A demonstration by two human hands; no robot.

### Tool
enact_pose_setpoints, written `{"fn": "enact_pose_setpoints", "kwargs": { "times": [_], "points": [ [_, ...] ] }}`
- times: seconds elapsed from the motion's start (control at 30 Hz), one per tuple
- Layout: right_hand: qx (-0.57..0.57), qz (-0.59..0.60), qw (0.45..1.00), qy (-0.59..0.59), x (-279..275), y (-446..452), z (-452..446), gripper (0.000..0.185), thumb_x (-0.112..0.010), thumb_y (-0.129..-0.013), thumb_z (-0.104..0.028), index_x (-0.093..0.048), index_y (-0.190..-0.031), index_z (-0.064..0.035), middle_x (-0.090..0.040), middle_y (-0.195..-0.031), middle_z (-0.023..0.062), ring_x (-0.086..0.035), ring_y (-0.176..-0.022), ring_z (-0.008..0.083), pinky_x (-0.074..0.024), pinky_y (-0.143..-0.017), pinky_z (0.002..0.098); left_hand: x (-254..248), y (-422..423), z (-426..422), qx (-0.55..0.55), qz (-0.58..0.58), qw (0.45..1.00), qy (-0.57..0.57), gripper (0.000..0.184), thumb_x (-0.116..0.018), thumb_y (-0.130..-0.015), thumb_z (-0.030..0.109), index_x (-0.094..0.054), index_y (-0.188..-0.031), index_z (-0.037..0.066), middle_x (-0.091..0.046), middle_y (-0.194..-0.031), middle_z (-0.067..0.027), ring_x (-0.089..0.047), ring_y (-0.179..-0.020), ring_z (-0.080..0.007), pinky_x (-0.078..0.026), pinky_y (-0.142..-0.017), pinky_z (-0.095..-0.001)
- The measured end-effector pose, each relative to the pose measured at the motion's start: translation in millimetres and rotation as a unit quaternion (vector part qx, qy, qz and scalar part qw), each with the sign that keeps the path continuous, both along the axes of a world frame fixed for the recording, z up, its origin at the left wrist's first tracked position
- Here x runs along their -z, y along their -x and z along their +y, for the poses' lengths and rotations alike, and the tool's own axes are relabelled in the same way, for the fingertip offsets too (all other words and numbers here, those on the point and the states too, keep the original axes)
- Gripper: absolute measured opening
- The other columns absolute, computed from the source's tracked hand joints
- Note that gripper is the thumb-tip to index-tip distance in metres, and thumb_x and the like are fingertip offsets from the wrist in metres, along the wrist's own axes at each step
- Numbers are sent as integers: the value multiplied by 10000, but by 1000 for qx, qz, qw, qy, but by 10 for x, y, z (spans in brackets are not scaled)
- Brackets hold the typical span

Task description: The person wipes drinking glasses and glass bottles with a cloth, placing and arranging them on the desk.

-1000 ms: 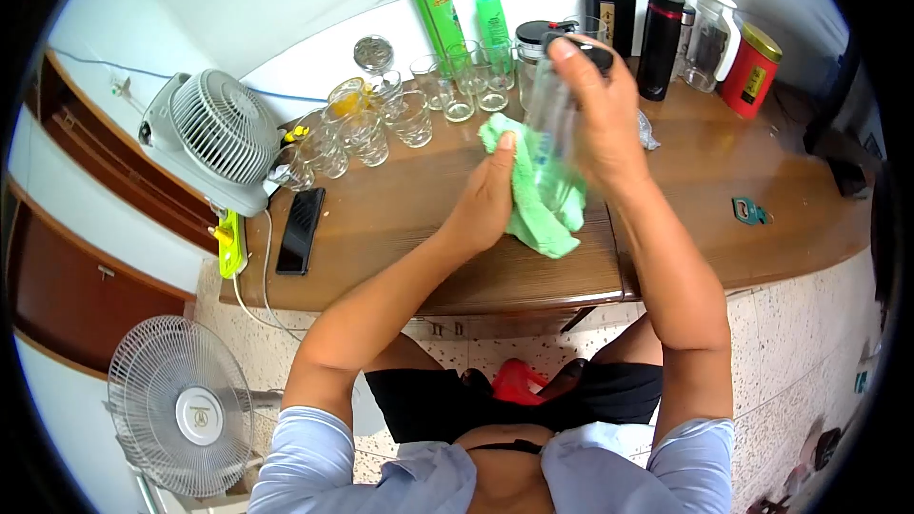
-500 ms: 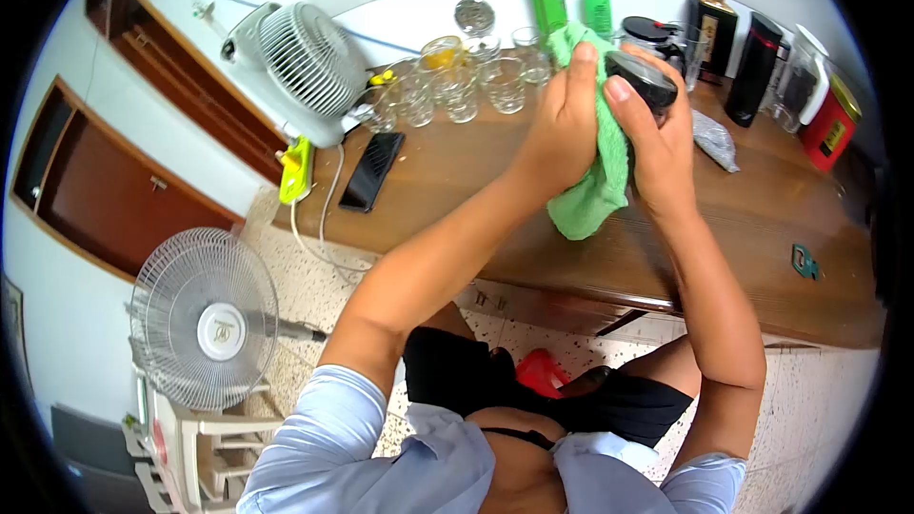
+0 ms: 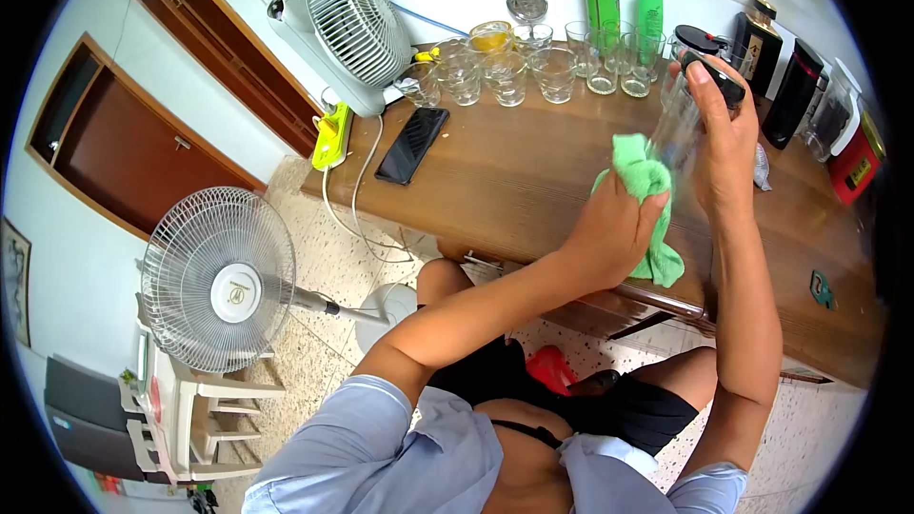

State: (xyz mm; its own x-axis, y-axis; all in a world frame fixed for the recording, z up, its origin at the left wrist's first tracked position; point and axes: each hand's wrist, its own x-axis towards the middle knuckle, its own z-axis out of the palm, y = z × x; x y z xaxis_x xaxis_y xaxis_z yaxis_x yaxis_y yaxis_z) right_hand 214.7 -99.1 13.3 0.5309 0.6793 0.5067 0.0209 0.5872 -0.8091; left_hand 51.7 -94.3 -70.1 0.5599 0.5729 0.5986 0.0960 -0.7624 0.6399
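Observation:
My right hand (image 3: 728,148) is closed around the dark end of a clear bottle with a black lid (image 3: 676,126), raised over the table. The bottle's body slants down and left, somewhat blurred, toward the cloth. My left hand (image 3: 605,238) is closed on a bunched green cloth (image 3: 659,265), whose upper part is at the bottle's lower end; whether it goes inside or only touches the outside, I cannot tell. Part of the cloth hangs below my left fingers, by the table's front edge.
Several drinking glasses (image 3: 555,76) stand along the back of the wooden table (image 3: 486,167). A phone (image 3: 411,146), a box fan (image 3: 362,29) and a yellow-green power strip (image 3: 331,136) are at the left. Black bottles and a red tin (image 3: 857,167) stand at the back right. A pedestal fan (image 3: 219,281) stands left.
My left hand has drawn down and away from my right hand with the cloth, which was wrapped around the bottle. The bottle's clear body now shows. The view has shifted slightly.

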Motion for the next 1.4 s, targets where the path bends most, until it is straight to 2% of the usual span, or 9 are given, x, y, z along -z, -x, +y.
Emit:
{"fn": "enact_pose_setpoints", "kwargs": {
  "times": [0.1, 0.2, 0.37, 0.47, 0.6, 0.67, 0.77, 0.87, 1.4],
  "points": [
    [-22, 17, 999, -25, 75, 151, 24, 556, -845, -954, -282, -564, -1311, 38, -719, -1188, 155, -716, -1074, 191, -573, -961, 307, -179, -149, 219, -4, -119, 991, -53, 374, -493, -1136, 282, -518, -1352, -22, -608, -1224, -260, -597, -1105, -462, -468, -990, -525],
    [9, -20, 999, -26, 145, 172, 55, 583, -876, -930, -288, -552, -1309, 13, -733, -1112, 132, -705, -986, 135, -570, -872, 269, -323, -164, 524, 86, -120, 988, -37, 471, -571, -1089, 320, -503, -1402, -26, -581, -1285, -309, -550, -1169, -510, -442, -1014, -549],
    [45, -59, 997, -9, 138, 226, 21, 607, -892, -911, -310, -556, -1304, 6, -727, -1072, 108, -691, -908, 123, -566, -800, 259, -488, 355, 720, 89, 57, 992, -67, 533, -788, -938, 471, -698, -1216, 24, -708, -1165, -262, -684, -1032, -449, -533, -925, -512],
    [50, -86, 995, 9, 199, 225, 37, 660, -913, -873, -349, -558, -1313, -8, -721, -1047, 98, -689, -892, 132, -569, -810, 269, -506, 863, 674, -97, 166, 981, -6, 529, -808, -946, 408, -706, -1304, 33, -726, -1276, -199, -685, -1207, -342, -525, -1040, -426],
    [96, -137, 986, 13, 186, 275, 35, 702, -922, -835, -401, -574, -1295, -1, -723, -1062, 99, -694, -920, 155, -578, -837, 306, -324, 1659, 1145, -256, 202, 940, -100, 517, -850, -875, 325, -746, -1287, 30, -726, -1289, -215, -699, -1188, -367, -528, -1056, -424],
    [106, -148, 983, 28, 148, 289, -2, 703, -921, -832, -405, -580, -1291, 2, -724, -1076, 102, -696, -938, 161, -579, -850, 314, -226, 2017, 1421, -368, 217, 885, -185, 604, -843, -852, 355, -719, -1338, 20, -730, -1260, -240, -690, -1197, -393, -519, -1075, -447],
    [86, -142, 986, 22, 149, 290, -10, 716, -920, -827, -418, -581, -1296, 4, -724, -1087, 109, -698, -955, 168, -579, -867, 326, -86, 2285, 1653, -473, 302, 821, -110, 744, -757, -846, 531, -678, -1387, 26, -690, -1308, -307, -630, -1276, -443, -466, -1131, -492],
    [93, -155, 983, 18, 166, 270, 9, 717, -916, -830, -426, -581, -1298, 2, -722, -1082, 110, -698, -958, 174, -579, -869, 328, -141, 2238, 1706, -451, 312, 836, -22, 740, -734, -850, 510, -673, -1389, 6, -711, -1269, -315, -662, -1231, -453, -474, -1126, -479],
    [89, -159, 983, 33, 116, 276, -30, 701, -915, -832, -407, -583, -1306, -10, -728, -1083, 106, -700, -970, 171, -576, -877, 331, -94, 2228, 1723, -455, 299, 837, -54, 740, -748, -842, 462, -668, -1406, -11, -718, -1254, -310, -650, -1203, -485, -475, -1111, -489]
  ]
}}
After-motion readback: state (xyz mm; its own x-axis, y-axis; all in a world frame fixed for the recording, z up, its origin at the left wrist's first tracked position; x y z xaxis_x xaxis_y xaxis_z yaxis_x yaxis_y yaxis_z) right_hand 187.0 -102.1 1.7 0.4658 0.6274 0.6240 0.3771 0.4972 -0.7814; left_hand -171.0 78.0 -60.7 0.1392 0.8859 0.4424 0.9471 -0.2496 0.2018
